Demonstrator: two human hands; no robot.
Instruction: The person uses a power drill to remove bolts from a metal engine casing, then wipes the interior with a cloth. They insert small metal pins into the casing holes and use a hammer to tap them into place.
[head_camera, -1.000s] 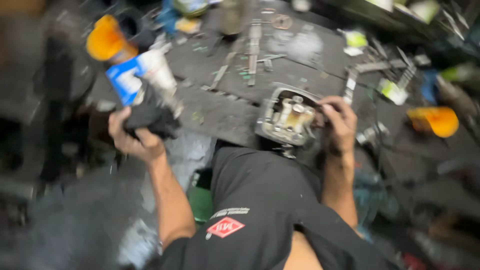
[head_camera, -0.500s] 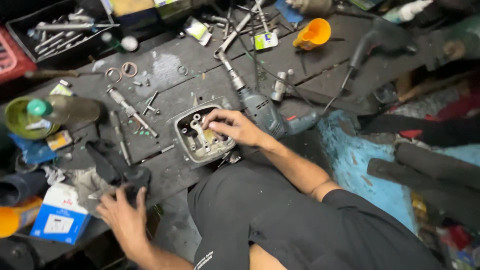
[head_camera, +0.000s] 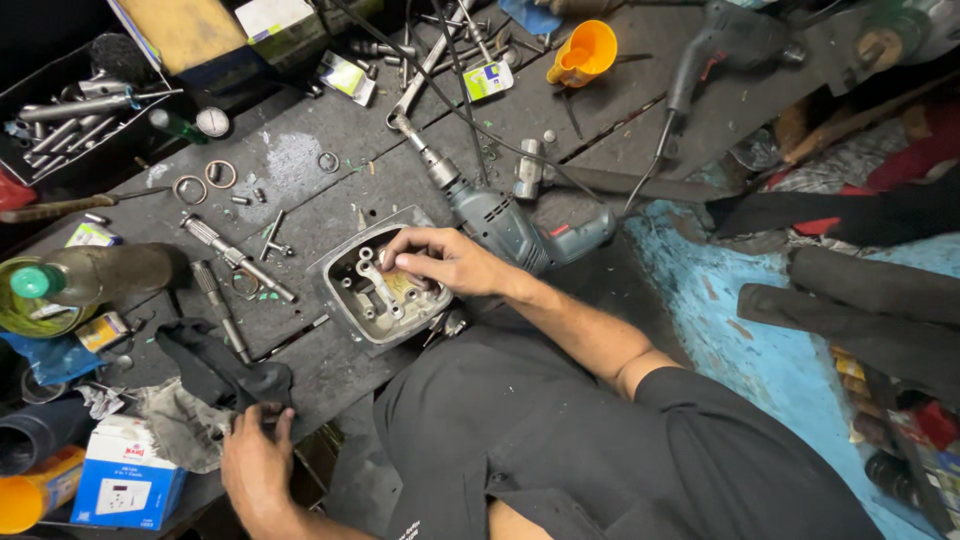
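resting on a grimy desk (head_camera: 300, 170), the right hand (head_camera: 445, 262) has its fingers (head_camera: 400, 262) curled into a grey metal casing (head_camera: 380, 287), open side up, long axis running up-left to down-right; the left hand (head_camera: 255, 465) grips a black cloth (head_camera: 225, 370) at the desk's near edge.

Dark workbench (head_camera: 300, 160) carries engine cover (head_camera: 378, 290), drill (head_camera: 505, 225), rings (head_camera: 205, 180).

A blue-and-white carton (head_camera: 128, 487) lies just left of the left hand (head_camera: 256, 462); small green-and-white packets (head_camera: 488, 79) sit far above the right hand (head_camera: 445, 262).
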